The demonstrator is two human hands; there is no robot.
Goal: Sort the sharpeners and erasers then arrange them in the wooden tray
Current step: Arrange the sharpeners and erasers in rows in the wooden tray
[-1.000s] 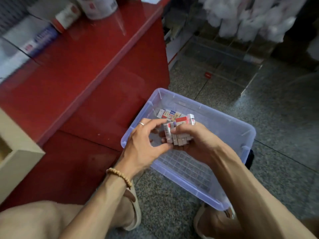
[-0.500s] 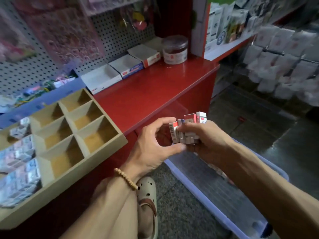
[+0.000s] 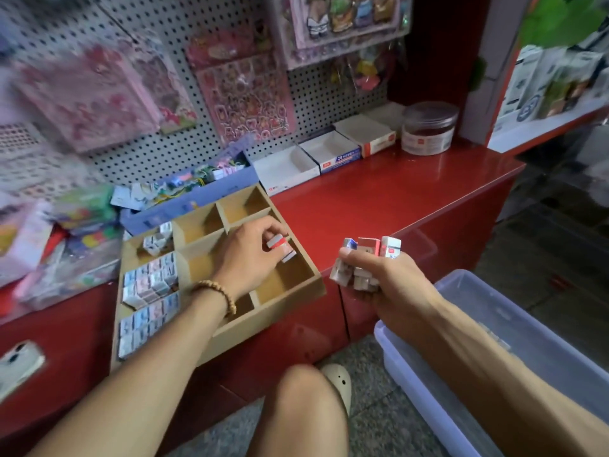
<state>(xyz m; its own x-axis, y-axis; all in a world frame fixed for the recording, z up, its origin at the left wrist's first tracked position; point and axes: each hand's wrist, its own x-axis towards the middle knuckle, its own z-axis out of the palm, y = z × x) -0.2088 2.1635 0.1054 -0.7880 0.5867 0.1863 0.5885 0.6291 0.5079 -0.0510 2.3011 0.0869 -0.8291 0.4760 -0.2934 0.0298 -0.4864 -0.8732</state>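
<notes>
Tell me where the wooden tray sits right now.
In the head view the wooden tray lies left of centre on the red counter, under the left hand, beside the blue box.

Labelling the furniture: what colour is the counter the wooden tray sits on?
Glossy red counter, under the wooden tray; head view.

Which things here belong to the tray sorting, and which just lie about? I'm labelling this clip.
Job: wooden tray; left hand pinching small boxes; right hand gripping a bundle of boxes; plastic bin.
Lying about: jar; phone; sticker sheets.
</notes>
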